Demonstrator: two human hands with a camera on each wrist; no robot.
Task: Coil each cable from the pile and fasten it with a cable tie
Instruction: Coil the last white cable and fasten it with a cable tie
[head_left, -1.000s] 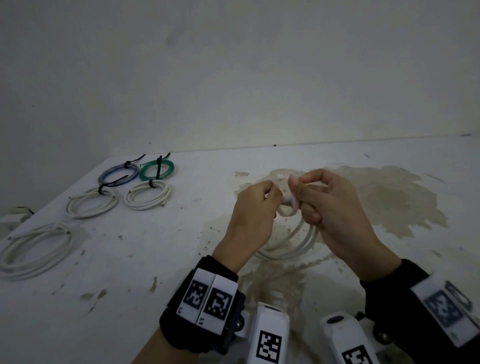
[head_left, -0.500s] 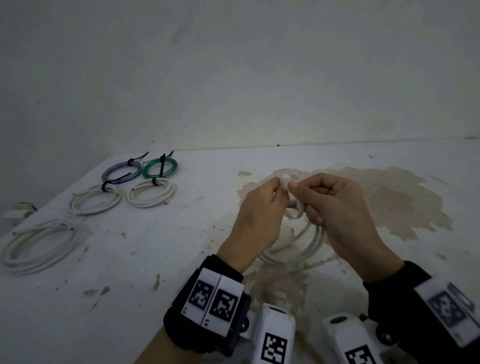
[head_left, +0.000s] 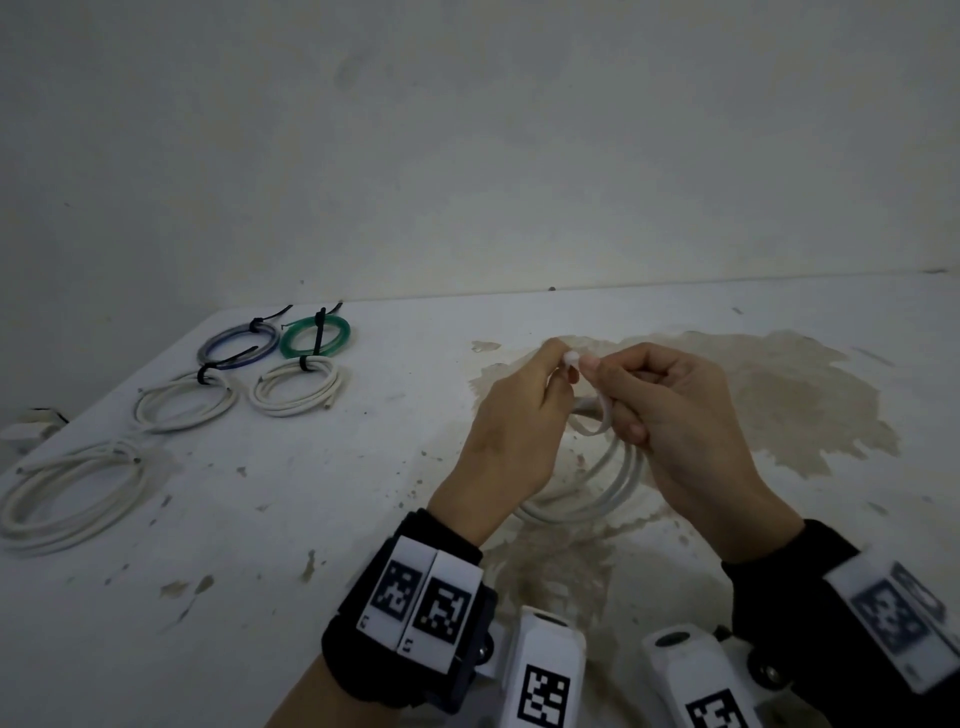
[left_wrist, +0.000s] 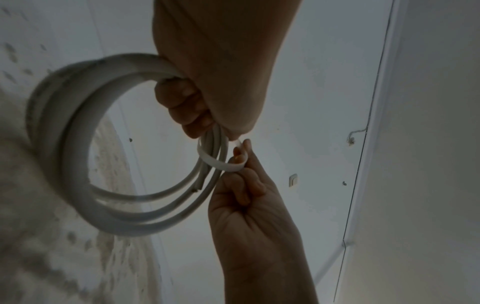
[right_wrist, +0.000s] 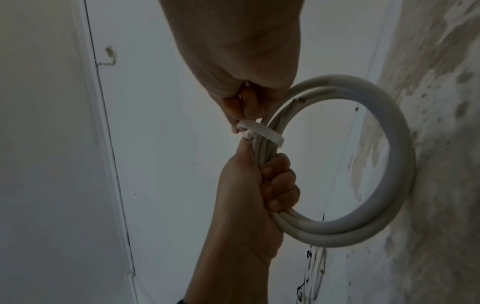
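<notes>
With the left hand (right_wrist: 249, 185) clenched on the coil (right_wrist: 384, 164) and the right hand (left_wrist: 249, 205) pinching the loose tie (left_wrist: 221, 162) just above, a slipped pinch could spring the loops free.

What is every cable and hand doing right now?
white coil: held up, tie loose around it
white cable tie: looped, not tightened
left hand: grips coil
right hand: pinches tie
green coil: tied
blue coil: tied
big white coil: no tie visible
</notes>
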